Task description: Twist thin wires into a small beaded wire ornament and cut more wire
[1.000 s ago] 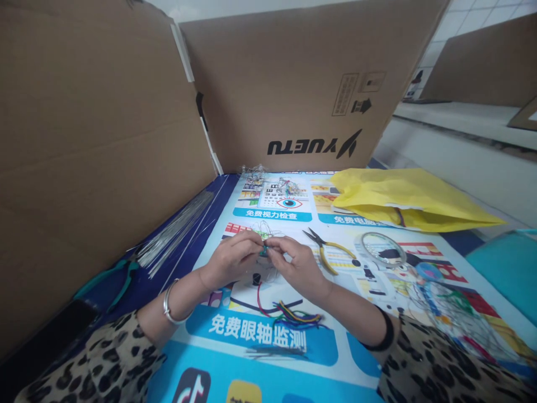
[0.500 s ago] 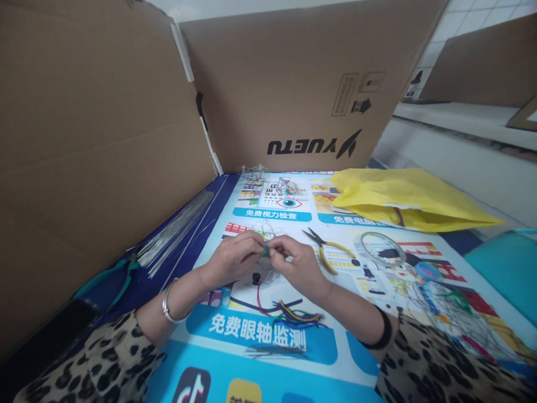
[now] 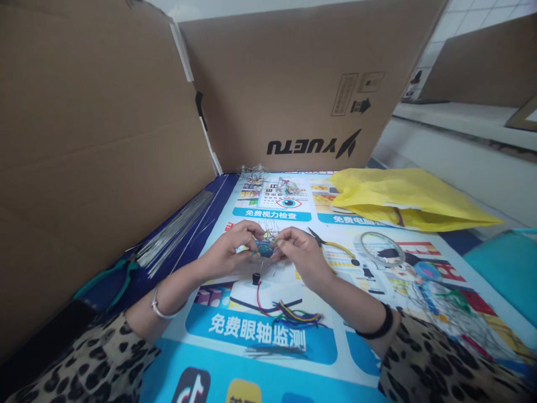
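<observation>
My left hand (image 3: 232,249) and my right hand (image 3: 302,254) meet over the printed sheet, fingers pinched round a small wire piece (image 3: 265,248) with blue-green strands. Fine silvery wire ends stick up from it behind the fingertips. Bits of green show at the fingertips of both hands; whether these are cord or coated wire I cannot tell. Just below lies a bundle of coloured cords (image 3: 296,314), with one red strand reaching up to the left. Yellow-handled pliers (image 3: 335,246) lie right behind my right hand, partly hidden by it.
Straight metal wires (image 3: 176,229) and teal-handled pliers (image 3: 111,282) lie at left. A clear round dish (image 3: 382,249), tangled wire pieces (image 3: 453,319) and a yellow bag (image 3: 403,193) are on the right. Cardboard walls (image 3: 302,84) stand at the back and left.
My hands have moved slightly apart, and more of the blue-green wire piece shows between them. My right hand now covers part of the yellow-handled pliers.
</observation>
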Demonstrator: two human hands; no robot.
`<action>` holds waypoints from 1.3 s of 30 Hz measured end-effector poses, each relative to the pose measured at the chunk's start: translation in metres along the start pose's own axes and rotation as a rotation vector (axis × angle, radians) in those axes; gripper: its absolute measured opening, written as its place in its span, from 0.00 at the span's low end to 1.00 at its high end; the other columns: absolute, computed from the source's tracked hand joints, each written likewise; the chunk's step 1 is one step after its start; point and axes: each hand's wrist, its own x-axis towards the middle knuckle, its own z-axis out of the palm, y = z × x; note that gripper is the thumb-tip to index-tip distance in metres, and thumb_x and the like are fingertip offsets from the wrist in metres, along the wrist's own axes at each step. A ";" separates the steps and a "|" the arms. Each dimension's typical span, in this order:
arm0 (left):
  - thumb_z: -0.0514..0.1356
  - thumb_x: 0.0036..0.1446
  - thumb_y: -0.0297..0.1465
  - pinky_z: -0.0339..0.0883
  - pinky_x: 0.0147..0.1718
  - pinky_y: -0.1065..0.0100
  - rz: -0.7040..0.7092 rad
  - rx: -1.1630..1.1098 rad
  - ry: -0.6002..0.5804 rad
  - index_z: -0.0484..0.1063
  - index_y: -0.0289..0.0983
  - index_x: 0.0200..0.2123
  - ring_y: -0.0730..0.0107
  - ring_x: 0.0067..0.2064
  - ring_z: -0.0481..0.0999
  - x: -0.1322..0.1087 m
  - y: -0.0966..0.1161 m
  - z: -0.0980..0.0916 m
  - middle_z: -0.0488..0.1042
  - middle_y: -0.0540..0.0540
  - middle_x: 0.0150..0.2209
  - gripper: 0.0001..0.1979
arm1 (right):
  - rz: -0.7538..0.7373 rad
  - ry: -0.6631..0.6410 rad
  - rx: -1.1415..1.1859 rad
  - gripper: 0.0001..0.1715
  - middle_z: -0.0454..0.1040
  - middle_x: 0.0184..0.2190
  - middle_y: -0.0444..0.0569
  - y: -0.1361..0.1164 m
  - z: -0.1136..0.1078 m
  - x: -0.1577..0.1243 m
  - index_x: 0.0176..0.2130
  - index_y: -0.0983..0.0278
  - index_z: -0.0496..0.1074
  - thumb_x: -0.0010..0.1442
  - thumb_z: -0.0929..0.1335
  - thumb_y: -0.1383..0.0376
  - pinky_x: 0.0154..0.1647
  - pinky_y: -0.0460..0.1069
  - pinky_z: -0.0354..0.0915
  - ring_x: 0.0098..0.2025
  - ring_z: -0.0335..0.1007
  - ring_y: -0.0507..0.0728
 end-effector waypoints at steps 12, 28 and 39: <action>0.61 0.52 0.30 0.60 0.49 0.59 -0.168 -0.214 0.018 0.71 0.37 0.29 0.64 0.48 0.68 -0.004 -0.012 -0.002 0.68 0.42 0.42 0.02 | -0.080 0.016 -0.095 0.05 0.70 0.20 0.40 0.011 -0.003 0.001 0.30 0.63 0.66 0.51 0.66 0.64 0.26 0.45 0.62 0.23 0.68 0.51; 0.60 0.50 0.38 0.59 0.28 0.71 -0.665 -0.596 0.477 0.69 0.35 0.30 0.75 0.27 0.66 -0.013 -0.036 0.029 0.70 0.50 0.29 0.11 | -0.089 0.087 -0.044 0.17 0.69 0.28 0.43 0.018 -0.006 0.001 0.41 0.64 0.64 0.51 0.67 0.59 0.20 0.43 0.58 0.23 0.66 0.49; 0.58 0.51 0.32 0.59 0.23 0.73 -0.621 -0.609 0.386 0.67 0.35 0.35 0.77 0.23 0.64 -0.012 -0.026 0.031 0.66 0.52 0.25 0.08 | -0.374 0.026 -0.277 0.19 0.68 0.35 0.47 0.022 -0.003 -0.006 0.45 0.62 0.63 0.52 0.65 0.67 0.37 0.50 0.67 0.36 0.67 0.53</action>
